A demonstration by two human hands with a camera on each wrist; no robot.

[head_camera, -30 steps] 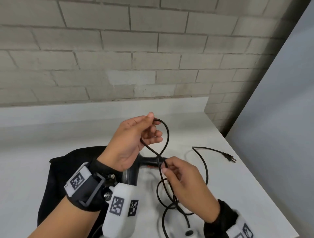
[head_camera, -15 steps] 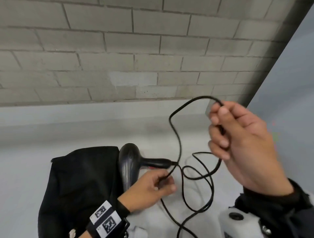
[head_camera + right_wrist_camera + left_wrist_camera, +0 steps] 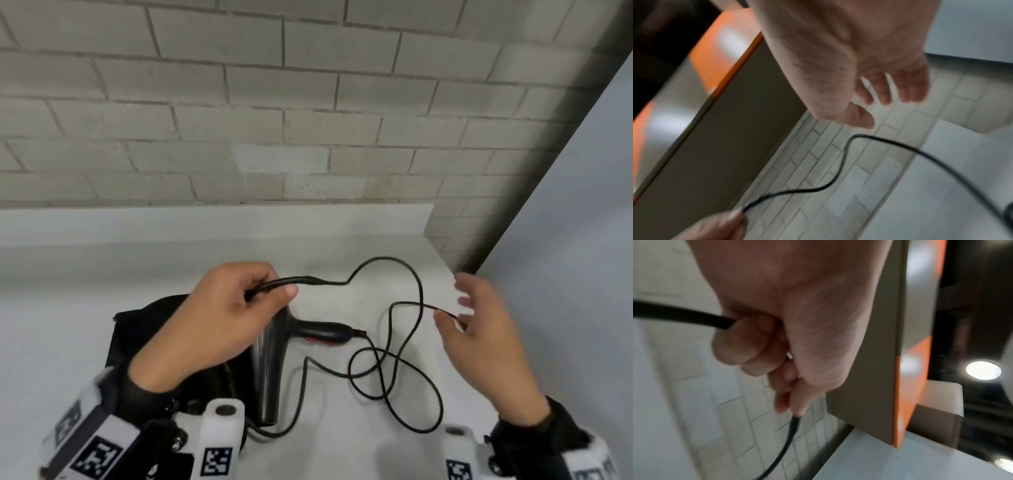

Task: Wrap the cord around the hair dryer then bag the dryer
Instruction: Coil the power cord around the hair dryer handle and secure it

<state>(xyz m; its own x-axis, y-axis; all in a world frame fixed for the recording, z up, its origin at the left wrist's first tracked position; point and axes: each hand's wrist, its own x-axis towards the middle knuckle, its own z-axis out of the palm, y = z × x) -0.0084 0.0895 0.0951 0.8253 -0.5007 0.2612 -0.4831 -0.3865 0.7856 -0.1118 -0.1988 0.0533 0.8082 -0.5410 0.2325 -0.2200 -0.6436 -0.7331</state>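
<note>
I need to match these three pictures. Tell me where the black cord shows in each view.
Head: the cord loops across the white table from the left hand toward the right hand.
Left wrist: it exits the fist at.
Right wrist: it curves below the open fingers.
Shared landmark: the brick wall.

No words, brands or numbers can be read anywhere. The only markings are black-and-white square code patterns on the white wrist mounts (image 3: 219, 442) at the bottom of the head view, and they carry no legible characters.
</note>
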